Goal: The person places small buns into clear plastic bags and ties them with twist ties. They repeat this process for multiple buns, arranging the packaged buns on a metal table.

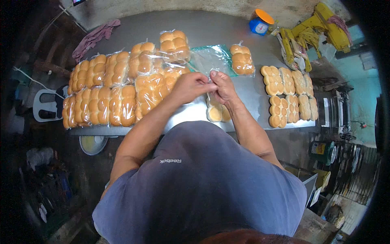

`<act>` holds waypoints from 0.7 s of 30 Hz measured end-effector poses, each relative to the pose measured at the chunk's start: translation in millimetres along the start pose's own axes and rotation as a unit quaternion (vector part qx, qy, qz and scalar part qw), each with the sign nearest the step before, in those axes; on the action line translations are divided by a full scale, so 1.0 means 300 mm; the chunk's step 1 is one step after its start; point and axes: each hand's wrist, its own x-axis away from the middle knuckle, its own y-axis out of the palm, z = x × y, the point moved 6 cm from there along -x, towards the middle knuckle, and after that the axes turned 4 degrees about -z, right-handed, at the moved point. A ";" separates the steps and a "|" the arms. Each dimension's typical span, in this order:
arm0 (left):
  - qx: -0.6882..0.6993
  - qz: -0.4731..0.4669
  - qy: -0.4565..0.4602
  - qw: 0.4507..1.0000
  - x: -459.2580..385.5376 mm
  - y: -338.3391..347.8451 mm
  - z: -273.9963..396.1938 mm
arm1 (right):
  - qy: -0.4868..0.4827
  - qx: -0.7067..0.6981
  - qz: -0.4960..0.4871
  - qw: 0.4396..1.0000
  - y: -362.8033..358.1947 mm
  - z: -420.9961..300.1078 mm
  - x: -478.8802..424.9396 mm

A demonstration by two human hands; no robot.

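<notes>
My left hand (192,87) and my right hand (225,87) meet above the steel table, fingers pinched around the gathered neck of a clear plastic bag. Below them, partly covered by my right hand and arm, the bag of bread rolls (215,113) rests near the front edge. A thin strip near my left fingers is too fine to make out. Behind my hands lies a stack of clear plastic bags (207,61) with a green edge. Bagged rolls (149,91) stand close beside my left forearm.
Rows of bagged rolls (100,103) fill the table's left side. Unbagged roll slabs (277,111) stand in rows at right. One bagged loaf (242,59) lies beyond my right hand. Farther back are a blue scale (259,26), yellow equipment (323,27) and a pink cloth (94,39).
</notes>
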 end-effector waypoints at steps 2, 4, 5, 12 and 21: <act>-0.007 -0.016 -0.030 0.999 -0.048 0.048 -0.010 | 0.027 -0.007 -0.017 0.999 -0.016 -0.001 0.000; 0.086 -0.018 -0.045 0.995 -0.084 0.077 -0.036 | 0.016 -0.020 -0.026 0.999 -0.091 -0.021 0.010; 0.091 0.002 -0.034 0.995 -0.102 0.079 -0.060 | 0.010 -0.026 -0.029 0.999 -0.127 -0.030 0.019; -0.041 0.099 0.015 0.994 -0.144 0.043 -0.124 | -0.126 0.523 0.129 0.833 -0.330 -0.108 0.121; -0.269 0.034 0.090 0.958 -0.162 0.195 0.044 | -0.167 0.659 0.035 0.732 -0.182 -0.171 0.097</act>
